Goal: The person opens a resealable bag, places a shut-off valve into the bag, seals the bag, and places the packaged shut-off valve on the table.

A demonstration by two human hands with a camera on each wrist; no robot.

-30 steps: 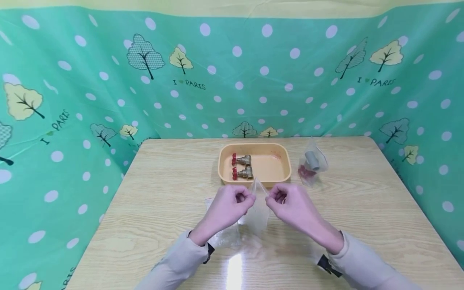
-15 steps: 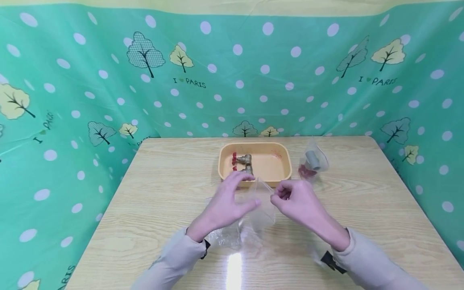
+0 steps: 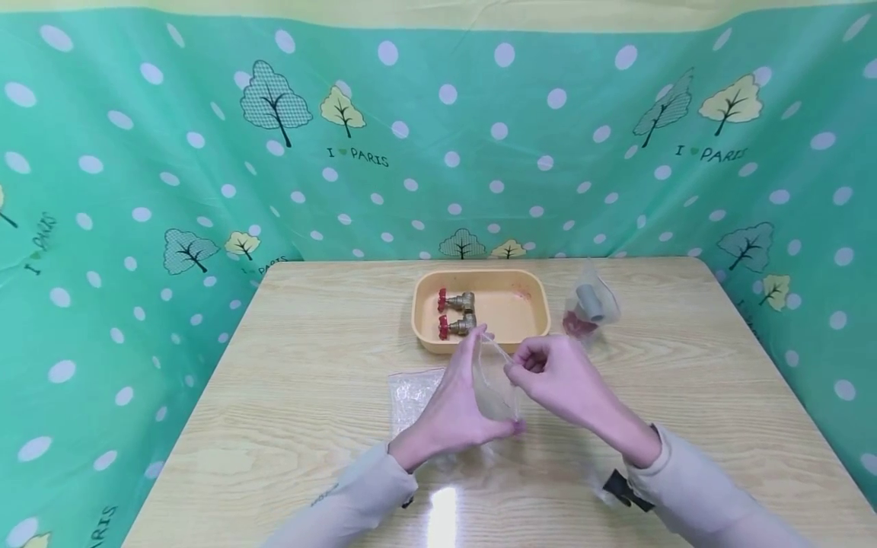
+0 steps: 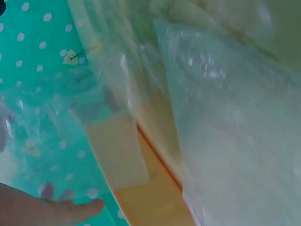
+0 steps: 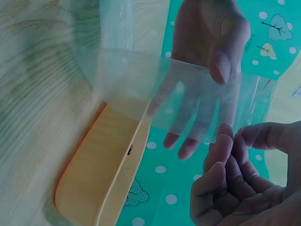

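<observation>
A clear plastic zip bag (image 3: pixel 495 384) is held up between my hands, in front of the tray. My right hand (image 3: pixel 569 384) pinches its upper right edge between curled fingers and thumb. My left hand (image 3: pixel 452 411) spans the bag's left side with straight, spread fingers. In the right wrist view the left hand's fingers lie behind the film (image 5: pixel 127 77) and its thumb in front. The left wrist view is mostly filled by blurred plastic (image 4: pixel 235 127). Under my left hand lies a flat clear bag (image 3: pixel 414 392), partly hidden.
An orange tray (image 3: pixel 514 346) stands at the back middle. It holds two brass valves (image 3: pixel 460 327) with red handwheels. To its right a clear bag (image 3: pixel 606 301) contains a grey pipe piece (image 3: pixel 589 302) and red items (image 3: pixel 578 325). A polka-dot cloth hangs behind the wooden table (image 3: pixel 301 365).
My left hand lets go of the bag's upper left edge, spreads its fingers, and comes round the bag's left side. The right hand keeps its pinch, shifting slightly right. The bag looks wider.
</observation>
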